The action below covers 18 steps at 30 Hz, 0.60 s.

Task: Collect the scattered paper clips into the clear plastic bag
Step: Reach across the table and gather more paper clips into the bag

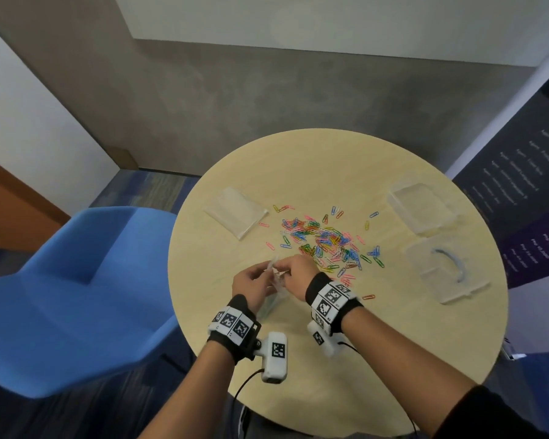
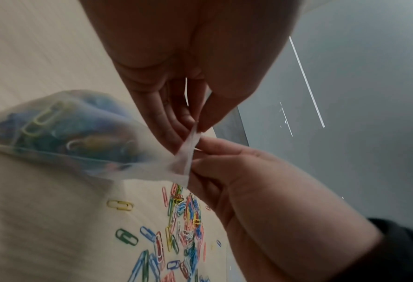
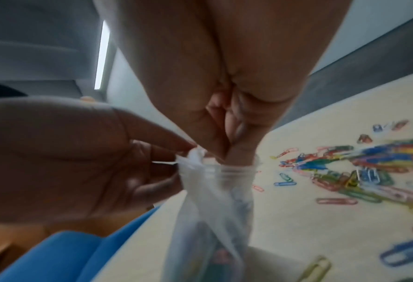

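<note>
A clear plastic bag (image 1: 272, 300) with several coloured paper clips inside stands near the table's front, held up between both hands. My left hand (image 1: 264, 271) pinches one side of the bag's mouth between thumb and fingers (image 2: 206, 122). My right hand (image 1: 285, 268) has its fingertips (image 3: 233, 154) pressed together at the other side of the mouth, on the rim. The bag's body (image 2: 67, 129) sags to the table. A loose heap of coloured paper clips (image 1: 325, 240) lies just beyond and to the right of my hands, with strays (image 2: 119, 205) around it.
A second flat clear bag (image 1: 235, 212) lies at the left of the round wooden table (image 1: 298, 359). At the right stand a clear plastic box (image 1: 420, 205) and its lid (image 1: 447, 267) with a blue handle. A blue chair (image 1: 76, 296) is close on the left.
</note>
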Available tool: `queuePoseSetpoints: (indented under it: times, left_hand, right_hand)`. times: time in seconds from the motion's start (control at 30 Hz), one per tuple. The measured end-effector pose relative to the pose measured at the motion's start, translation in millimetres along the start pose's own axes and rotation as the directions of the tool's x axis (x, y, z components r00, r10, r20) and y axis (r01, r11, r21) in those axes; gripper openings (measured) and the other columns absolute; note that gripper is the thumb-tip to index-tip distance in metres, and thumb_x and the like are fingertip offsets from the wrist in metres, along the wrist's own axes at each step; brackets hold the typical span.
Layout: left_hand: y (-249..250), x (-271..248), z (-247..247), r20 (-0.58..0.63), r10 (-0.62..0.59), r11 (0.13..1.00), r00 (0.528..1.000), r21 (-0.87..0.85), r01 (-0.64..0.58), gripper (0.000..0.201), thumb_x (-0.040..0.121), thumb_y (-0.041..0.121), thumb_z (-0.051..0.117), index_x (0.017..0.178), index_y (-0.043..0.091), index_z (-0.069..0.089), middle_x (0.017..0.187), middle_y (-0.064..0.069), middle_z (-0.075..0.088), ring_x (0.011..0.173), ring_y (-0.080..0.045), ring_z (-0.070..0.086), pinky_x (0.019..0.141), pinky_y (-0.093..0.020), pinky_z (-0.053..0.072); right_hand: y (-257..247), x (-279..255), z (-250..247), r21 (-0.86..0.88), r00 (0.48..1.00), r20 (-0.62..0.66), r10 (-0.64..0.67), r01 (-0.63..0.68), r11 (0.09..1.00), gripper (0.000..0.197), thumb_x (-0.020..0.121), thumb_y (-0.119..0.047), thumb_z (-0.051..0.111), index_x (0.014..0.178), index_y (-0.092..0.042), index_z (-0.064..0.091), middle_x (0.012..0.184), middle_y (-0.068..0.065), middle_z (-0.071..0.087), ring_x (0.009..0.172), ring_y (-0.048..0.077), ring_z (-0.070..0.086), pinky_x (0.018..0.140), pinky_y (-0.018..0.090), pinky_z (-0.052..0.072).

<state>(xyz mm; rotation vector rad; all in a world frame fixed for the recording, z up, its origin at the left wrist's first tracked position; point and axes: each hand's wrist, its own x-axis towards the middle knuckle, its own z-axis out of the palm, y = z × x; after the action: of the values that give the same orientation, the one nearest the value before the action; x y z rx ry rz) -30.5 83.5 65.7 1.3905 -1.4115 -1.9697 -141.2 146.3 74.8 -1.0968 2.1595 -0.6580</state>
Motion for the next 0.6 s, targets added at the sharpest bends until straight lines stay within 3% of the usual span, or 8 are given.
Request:
queuePoseSetpoints:
  times: [0.13, 0.23, 0.27, 0.3, 0.37, 0.4, 0.47, 0.6]
  left_hand:
    - [4, 0, -7, 0.007, -0.006, 0.999, 1.0, -0.032, 0.006, 0.017, 0.092, 0.004, 0.058, 0.103, 0.007, 0.071, 0.077, -0.007, 0.071, 0.066, -0.015, 0.069, 0.064, -0.025, 0.058]
    - [7, 3, -16, -0.025, -0.024, 0.997, 0.999, -0.069, 0.022, 0.017, 0.093, 0.006, 0.059, 0.105, 0.003, 0.071, 0.083, -0.01, 0.071, 0.07, -0.017, 0.068, 0.068, -0.027, 0.059]
    - [7, 5, -20, -0.044, -0.032, 0.996, 0.999, -0.085, 0.028, 0.019, 0.093, 0.006, 0.059, 0.108, 0.001, 0.07, 0.089, -0.014, 0.072, 0.074, -0.02, 0.068, 0.071, -0.03, 0.059]
    - [6, 7, -24, -0.062, -0.036, 0.994, 0.997, -0.102, 0.029, 0.021, 0.093, 0.005, 0.059, 0.11, 0.0, 0.069, 0.094, -0.017, 0.071, 0.078, -0.024, 0.068, 0.074, -0.031, 0.059]
    - [5, 8, -28, -0.085, -0.046, 0.991, 0.995, -0.131, 0.035, 0.022, 0.092, 0.002, 0.058, 0.111, -0.002, 0.068, 0.099, -0.021, 0.07, 0.082, -0.028, 0.068, 0.074, -0.032, 0.06]
    - [4, 8, -29, -0.091, -0.05, 0.99, 0.995, -0.139, 0.037, 0.022, 0.092, 0.001, 0.057, 0.111, -0.002, 0.068, 0.099, -0.021, 0.069, 0.083, -0.03, 0.068, 0.074, -0.033, 0.06]
    - [3, 7, -31, -0.09, -0.05, 0.988, 0.995, -0.149, 0.036, 0.022, 0.092, 0.001, 0.057, 0.111, -0.001, 0.068, 0.099, -0.02, 0.069, 0.087, -0.032, 0.069, 0.077, -0.035, 0.059]
    - [0, 7, -39, -0.103, -0.058, 0.987, 0.993, -0.154, 0.041, 0.022, 0.092, 0.003, 0.058, 0.111, 0.0, 0.069, 0.102, -0.019, 0.069, 0.086, -0.029, 0.069, 0.072, -0.032, 0.061]
  right_hand:
    - [3, 0, -14, 0.11, 0.997, -0.082, -0.015, 0.024, 0.994, 0.018, 0.084, -0.006, 0.068, 0.1, -0.01, 0.075, 0.096, 0.005, 0.075, 0.083, 0.012, 0.07, 0.084, 0.029, 0.058]
    - [22, -6, -29, 0.209, 0.953, -0.301, -0.039, 0.105, 0.972, 0.019, 0.085, -0.008, 0.066, 0.102, -0.013, 0.074, 0.101, 0.001, 0.074, 0.085, 0.006, 0.069, 0.083, 0.025, 0.058]
    - [30, -9, -27, 0.111, 0.965, -0.248, -0.085, 0.116, 0.987, 0.023, 0.089, -0.01, 0.061, 0.11, -0.015, 0.071, 0.114, 0.002, 0.07, 0.097, 0.009, 0.066, 0.092, 0.026, 0.054]
    - [37, -14, -19, -0.081, 0.987, -0.087, -0.136, 0.129, 0.988, 0.031, 0.093, -0.014, 0.055, 0.122, -0.015, 0.063, 0.131, 0.003, 0.06, 0.114, 0.014, 0.06, 0.102, 0.029, 0.046]
    - [57, -23, 9, -0.515, 0.948, 0.289, -0.132, 0.27, 0.813, 0.05, 0.098, -0.026, 0.043, 0.146, -0.014, 0.034, 0.156, 0.006, 0.026, 0.141, 0.023, 0.03, 0.115, 0.04, 0.027]
    - [71, -27, 21, -0.609, 0.911, 0.399, -0.102, 0.347, 0.713, 0.058, 0.099, -0.032, 0.039, 0.151, -0.015, 0.019, 0.161, 0.007, 0.01, 0.146, 0.025, 0.016, 0.118, 0.045, 0.017]
    - [96, -32, 28, -0.662, 0.892, 0.444, -0.082, 0.389, 0.641, 0.066, 0.099, -0.044, 0.03, 0.153, -0.02, 0.002, 0.161, 0.004, -0.009, 0.149, 0.026, -0.002, 0.118, 0.049, 0.0]
    - [135, -31, 7, -0.744, 0.972, 0.225, -0.069, 0.217, 0.632, 0.07, 0.093, -0.063, 0.019, 0.152, -0.032, 0.001, 0.158, -0.002, -0.011, 0.148, 0.029, -0.009, 0.113, 0.051, -0.013]
